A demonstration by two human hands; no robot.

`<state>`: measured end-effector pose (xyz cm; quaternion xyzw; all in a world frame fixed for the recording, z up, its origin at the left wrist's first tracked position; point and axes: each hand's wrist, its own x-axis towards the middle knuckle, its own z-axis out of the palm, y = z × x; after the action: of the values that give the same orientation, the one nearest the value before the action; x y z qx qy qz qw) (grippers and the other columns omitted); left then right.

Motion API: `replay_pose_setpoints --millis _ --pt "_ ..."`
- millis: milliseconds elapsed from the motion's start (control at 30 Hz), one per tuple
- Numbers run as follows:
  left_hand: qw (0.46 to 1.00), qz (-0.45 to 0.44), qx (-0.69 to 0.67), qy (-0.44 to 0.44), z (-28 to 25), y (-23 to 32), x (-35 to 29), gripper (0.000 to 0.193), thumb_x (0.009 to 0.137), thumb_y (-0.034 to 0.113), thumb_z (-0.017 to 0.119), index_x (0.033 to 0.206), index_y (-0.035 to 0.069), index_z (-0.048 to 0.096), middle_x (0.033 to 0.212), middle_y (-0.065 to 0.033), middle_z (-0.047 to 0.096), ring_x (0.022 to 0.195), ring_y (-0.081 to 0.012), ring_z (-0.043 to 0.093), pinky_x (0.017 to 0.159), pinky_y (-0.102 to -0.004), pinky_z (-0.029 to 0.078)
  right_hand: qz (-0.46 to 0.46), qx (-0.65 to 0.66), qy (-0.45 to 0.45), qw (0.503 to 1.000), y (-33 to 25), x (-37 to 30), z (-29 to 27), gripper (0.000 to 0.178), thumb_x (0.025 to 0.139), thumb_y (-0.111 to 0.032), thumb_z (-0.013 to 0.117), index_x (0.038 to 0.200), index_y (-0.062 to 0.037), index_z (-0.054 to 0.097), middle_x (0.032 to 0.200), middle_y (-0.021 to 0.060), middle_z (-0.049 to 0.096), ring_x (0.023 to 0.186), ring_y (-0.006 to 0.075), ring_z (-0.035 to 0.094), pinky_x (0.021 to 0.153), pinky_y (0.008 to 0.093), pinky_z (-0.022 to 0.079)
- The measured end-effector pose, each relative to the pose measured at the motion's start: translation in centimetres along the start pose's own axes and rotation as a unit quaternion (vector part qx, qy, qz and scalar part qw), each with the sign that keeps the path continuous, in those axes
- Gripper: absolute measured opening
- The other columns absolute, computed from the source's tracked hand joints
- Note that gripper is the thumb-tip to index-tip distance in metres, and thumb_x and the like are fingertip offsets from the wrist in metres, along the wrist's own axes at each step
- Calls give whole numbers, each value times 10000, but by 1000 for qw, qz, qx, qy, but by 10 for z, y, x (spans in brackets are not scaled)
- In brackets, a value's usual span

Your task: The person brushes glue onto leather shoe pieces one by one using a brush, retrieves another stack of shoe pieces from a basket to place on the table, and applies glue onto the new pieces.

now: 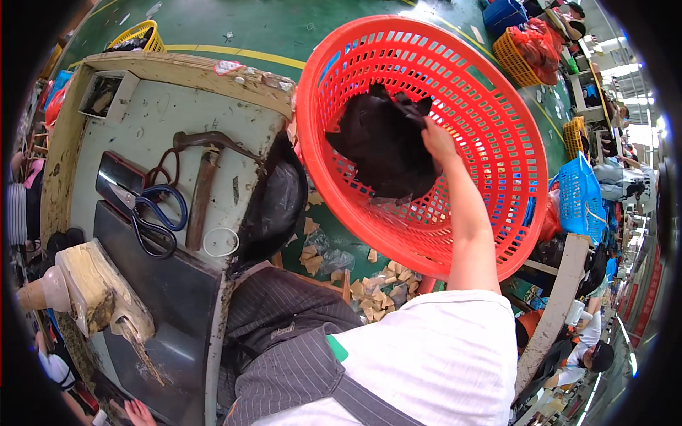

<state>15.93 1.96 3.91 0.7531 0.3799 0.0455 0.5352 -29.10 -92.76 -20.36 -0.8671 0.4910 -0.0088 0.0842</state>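
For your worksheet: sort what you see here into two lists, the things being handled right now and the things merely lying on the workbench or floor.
In hand:
- right hand, reaching into the basket
- black material, gripped by that hand
- red plastic basket, tilted, holding the material

Lying about:
- blue-handled scissors on the workbench
- hammer
- white ring
- tan scraps on the floor

A person's right hand (438, 142) reaches into a basket (490, 92), gripping a bundle of material (383, 142) that lies inside it, just left of the grip. Further left stands a workbench (142, 113), with scissors (153, 213), a hammer (202, 192) and a tape ring (221, 241) on it. Below the grip, scraps (376, 291) lie on the floor (284, 28) beneath the basket.
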Motion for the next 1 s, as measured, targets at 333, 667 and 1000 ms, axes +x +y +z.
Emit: replay_pose_setpoints --millis 333,667,1000 --pt "996 -61 -54 30 -70 -46 -5 236 830 138 676 1024 18 614 962 -143 612 919 -295 593 808 -455 535 -235 -129 26 963 -91 -68 55 890 701 -224 716 1490 -116 320 1476 315 298 1334 527 323 1072 603 318" --pt "993 -72 -69 -61 -112 -75 23 446 889 300 690 1265 90 577 1286 -29 555 1124 -170 573 935 -308 513 -341 -114 -110 927 -60 -2 19 1233 541 -269 905 1531 -156 181 1471 294 302 1294 505 393 1032 500 432" --pt "997 -68 -46 -5 -70 -84 -22 283 960 181 520 1143 -16 612 1117 -183 621 1077 -318 572 976 -441 457 -338 -128 -5 932 -50 -8 49 930 613 -166 777 1428 -16 355 1397 307 385 1237 512 432 1023 522 436"
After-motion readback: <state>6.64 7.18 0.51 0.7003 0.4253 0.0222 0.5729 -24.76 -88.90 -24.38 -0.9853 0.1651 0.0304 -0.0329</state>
